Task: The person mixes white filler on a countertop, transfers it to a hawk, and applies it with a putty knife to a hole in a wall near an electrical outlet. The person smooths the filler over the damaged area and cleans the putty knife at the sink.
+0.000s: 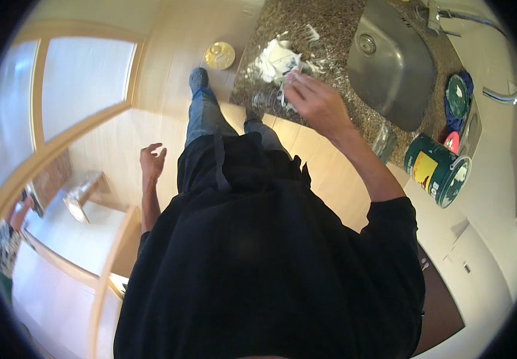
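A white, floury or pasty heap (277, 60) lies on the speckled brown stone counter (330, 18), with smears and crumbs around it. My right hand (318, 103) reaches over the counter's near edge to the right side of this heap. Its fingers are bunched together and have white on them; what they pinch is too small to make out. Away from the counter, my left hand (152, 160) hangs at my side, fingers loosely curved and apart, holding nothing.
Right of the heap a steel sink (390, 72) is set into the counter, with a tap (504, 96) beyond. A green tub (432, 170) and a second green container (457, 99) stand farther right. A round yellowish dish (219, 55) sits on the floor; another person's hand (22, 209) shows far left.
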Demonstrator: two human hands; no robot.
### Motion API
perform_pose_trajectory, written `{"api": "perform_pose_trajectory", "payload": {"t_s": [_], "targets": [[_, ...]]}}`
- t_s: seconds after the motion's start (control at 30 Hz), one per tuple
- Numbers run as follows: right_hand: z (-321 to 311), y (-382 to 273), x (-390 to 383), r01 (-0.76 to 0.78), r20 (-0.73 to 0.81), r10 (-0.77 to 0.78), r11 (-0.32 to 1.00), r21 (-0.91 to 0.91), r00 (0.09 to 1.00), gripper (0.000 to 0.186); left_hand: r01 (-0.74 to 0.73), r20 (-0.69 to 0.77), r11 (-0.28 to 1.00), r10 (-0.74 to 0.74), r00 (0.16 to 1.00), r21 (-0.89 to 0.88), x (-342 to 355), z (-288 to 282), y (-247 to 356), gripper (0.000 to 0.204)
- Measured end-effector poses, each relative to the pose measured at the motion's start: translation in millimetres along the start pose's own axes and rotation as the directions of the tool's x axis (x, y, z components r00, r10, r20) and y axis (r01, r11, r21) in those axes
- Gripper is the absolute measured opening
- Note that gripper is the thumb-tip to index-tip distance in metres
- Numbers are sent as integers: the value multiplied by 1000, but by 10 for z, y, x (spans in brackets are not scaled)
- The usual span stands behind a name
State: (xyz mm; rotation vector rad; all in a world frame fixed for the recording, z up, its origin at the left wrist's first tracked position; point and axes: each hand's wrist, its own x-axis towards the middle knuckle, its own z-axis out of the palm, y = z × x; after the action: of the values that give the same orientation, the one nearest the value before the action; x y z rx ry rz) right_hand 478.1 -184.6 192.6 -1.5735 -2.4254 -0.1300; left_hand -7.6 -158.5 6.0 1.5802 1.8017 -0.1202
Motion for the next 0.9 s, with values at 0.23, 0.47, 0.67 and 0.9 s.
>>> {"api": "perform_pose_trajectory", "payload": {"t_s": [0.23, 0.47, 0.67, 0.9], "targets": [[-117, 108, -198, 37, 23, -41, 984, 175, 999, 17, 152, -21, 985, -154, 988, -78, -943, 445, -151, 34], [-224, 860, 494, -372, 164, 334, 827, 423, 928, 12, 282, -93, 937, -305, 948, -205, -1387, 543, -307, 34], [246, 1216, 1033, -365, 359, 206, 807, 463, 910, 15, 437, -82, 853, -476, 876, -284, -1975, 798, -431, 35], [75, 714, 976, 53, 373, -313, 823, 566, 873, 10, 451, -89, 829, -503, 860, -332, -2184, 1104, -332, 35]]}}
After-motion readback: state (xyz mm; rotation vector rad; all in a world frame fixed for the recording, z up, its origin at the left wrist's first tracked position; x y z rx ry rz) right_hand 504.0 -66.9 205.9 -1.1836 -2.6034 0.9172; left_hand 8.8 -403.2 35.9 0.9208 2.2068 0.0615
